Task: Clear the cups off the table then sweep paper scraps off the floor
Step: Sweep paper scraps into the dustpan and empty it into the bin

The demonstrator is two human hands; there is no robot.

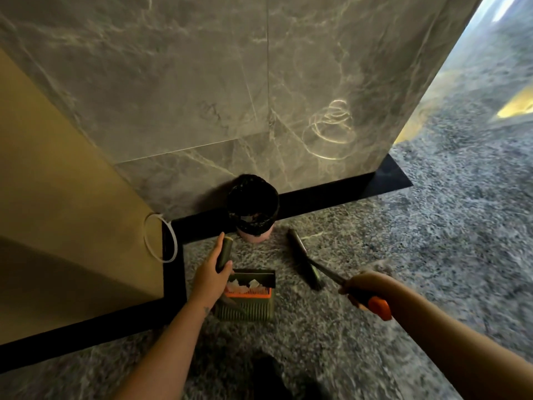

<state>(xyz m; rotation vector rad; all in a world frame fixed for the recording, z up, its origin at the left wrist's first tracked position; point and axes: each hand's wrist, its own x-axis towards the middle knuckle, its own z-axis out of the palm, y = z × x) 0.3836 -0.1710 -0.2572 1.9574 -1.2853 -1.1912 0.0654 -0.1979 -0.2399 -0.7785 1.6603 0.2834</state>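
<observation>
No legible text, label, brand or number on dustpan [245,310], broom [302,261], bin [253,203] or marble wall [202,82].

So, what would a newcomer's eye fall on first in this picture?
Probably the hands, low in the middle: the left hand grips the dustpan by its green handle, the right hand holds the brush beside it. White paper scraps lie in the dustpan, and a black-lined bin stands behind it at the marble wall.

Bare forearms, uncovered as far as the frame edge, end in the left hand [212,277] and right hand [362,287]. The left forearm [173,342] bears a small dark mark [207,310], possibly a tattoo, beside the wrist. A dark blurred shape [268,373] at bottom centre cannot be identified.
</observation>
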